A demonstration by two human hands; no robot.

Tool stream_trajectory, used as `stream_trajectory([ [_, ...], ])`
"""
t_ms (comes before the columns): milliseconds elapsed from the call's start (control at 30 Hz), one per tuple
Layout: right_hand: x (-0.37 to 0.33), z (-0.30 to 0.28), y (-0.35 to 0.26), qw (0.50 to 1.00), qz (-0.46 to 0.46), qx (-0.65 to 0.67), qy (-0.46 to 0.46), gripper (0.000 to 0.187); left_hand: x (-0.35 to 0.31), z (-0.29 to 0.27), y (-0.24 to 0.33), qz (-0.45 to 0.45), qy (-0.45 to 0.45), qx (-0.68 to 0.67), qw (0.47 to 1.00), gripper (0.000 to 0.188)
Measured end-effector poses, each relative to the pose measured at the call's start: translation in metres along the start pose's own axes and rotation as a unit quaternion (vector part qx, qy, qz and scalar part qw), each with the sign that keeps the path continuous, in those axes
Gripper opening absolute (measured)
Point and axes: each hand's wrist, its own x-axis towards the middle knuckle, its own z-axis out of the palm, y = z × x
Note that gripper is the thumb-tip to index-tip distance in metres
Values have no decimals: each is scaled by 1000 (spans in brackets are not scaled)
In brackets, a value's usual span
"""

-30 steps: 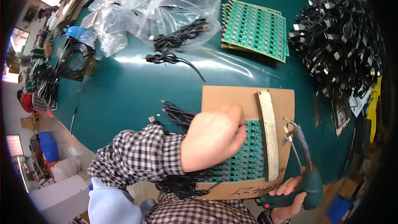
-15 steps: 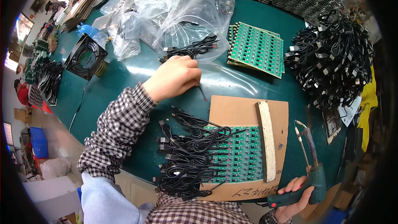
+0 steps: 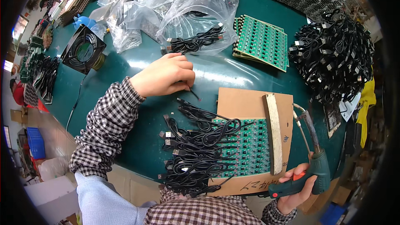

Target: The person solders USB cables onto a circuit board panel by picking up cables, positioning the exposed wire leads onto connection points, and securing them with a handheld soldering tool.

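Note:
My left hand (image 3: 166,76) is closed over the table just in front of a bundle of black USB cables (image 3: 193,43). A thin black cable end (image 3: 195,95) with a reddish tip sticks out below its fingers; the rest of that cable is hidden in the hand. At the lower right my right hand (image 3: 301,185) grips a green soldering gun (image 3: 321,171), its metal tip pointing up and away. Between the hands a green circuit board panel (image 3: 254,146) lies on brown cardboard (image 3: 239,102). Several black USB cables (image 3: 196,150) extend from its left side, and a pale strip (image 3: 273,133) lies across its right.
Clear plastic bags (image 3: 200,8) lie at the back, next to a stack of green panels (image 3: 262,41). A large heap of black cables (image 3: 333,58) stands at the right. On the left is a black fan (image 3: 84,52) with its cord.
My left hand has shifted left and slightly nearer, with the cable end still below its fingers. The soldering gun stays in my right hand; the whole view has shifted a little.

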Motion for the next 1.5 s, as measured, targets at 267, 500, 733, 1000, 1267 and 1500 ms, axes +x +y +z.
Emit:
stream_trajectory([
  [267,10,32,-19,991,60,2,-121,30,27,-23,140,-189,190,-294,918,8],
  [500,18,43,-7,973,116,-114,-163,32,43,16,194,-194,93,-466,858,14],
  [733,17,29,-6,982,128,-76,-118,31,62,38,205,-177,102,-478,854,14],
  [1000,14,22,-3,984,96,-70,-132,22,61,44,218,-256,115,-525,804,5],
  [1267,3,20,-6,963,102,-188,-164,24,60,48,213,-218,152,-495,828,5],
  [1500,8,6,-4,975,56,-136,-168,35,58,47,206,-212,76,-569,791,6],
])
